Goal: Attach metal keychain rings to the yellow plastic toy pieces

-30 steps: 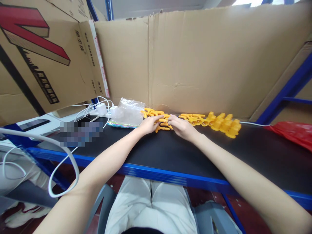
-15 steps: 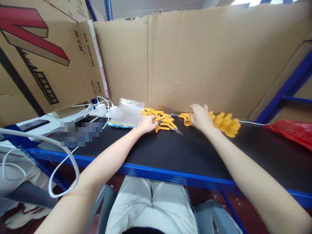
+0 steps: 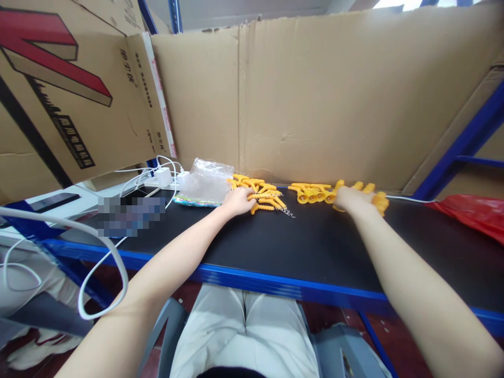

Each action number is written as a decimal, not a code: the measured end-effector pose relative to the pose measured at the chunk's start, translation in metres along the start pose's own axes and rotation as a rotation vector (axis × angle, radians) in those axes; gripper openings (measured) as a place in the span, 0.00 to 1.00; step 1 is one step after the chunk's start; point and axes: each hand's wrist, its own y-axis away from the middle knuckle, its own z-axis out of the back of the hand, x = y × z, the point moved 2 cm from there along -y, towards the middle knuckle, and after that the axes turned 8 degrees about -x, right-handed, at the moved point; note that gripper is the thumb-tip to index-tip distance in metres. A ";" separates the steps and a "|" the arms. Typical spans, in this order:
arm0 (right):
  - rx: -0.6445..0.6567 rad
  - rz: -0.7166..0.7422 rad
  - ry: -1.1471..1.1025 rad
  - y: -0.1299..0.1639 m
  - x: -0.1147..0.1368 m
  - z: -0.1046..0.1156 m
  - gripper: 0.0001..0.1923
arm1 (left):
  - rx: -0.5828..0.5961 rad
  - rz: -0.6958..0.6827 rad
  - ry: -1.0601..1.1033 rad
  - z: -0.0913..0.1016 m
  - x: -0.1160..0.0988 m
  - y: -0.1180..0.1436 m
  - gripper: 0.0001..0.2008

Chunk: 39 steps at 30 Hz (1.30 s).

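My left hand (image 3: pixel 237 202) is closed at a pile of yellow corkscrew handles (image 3: pixel 263 185). A corkscrew with a twisted metal tip (image 3: pixel 271 195) sticks out to the right from its fingers, and other spirals lie just below it. My right hand (image 3: pixel 352 201) is down among a group of yellow cup-shaped pieces (image 3: pixel 380 200) standing on the right. Its fingers are hidden behind the hand and the pieces, so their grip does not show. Between the hands, several yellow pieces with round open ends and arms (image 3: pixel 314 195) lie in a row.
A clear plastic bag (image 3: pixel 207 181) lies left of the pile, near white chargers and cables (image 3: pixel 163 177). Cardboard (image 3: pixel 315 105) walls off the back of the black tabletop (image 3: pixel 291 247). A red plastic bag (image 3: pixel 472 212) is at the far right, and a white cable (image 3: pixel 114 247) loops at the left front.
My right hand has moved right, from above the row of yellow pieces to the cup-shaped ones, uncovering the row. The corkscrew at my left hand has turned from slanting upward to nearly level.
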 end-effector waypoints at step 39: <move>-0.005 0.856 -0.563 0.065 0.092 0.022 0.20 | 0.010 0.070 -0.076 0.004 -0.006 0.005 0.13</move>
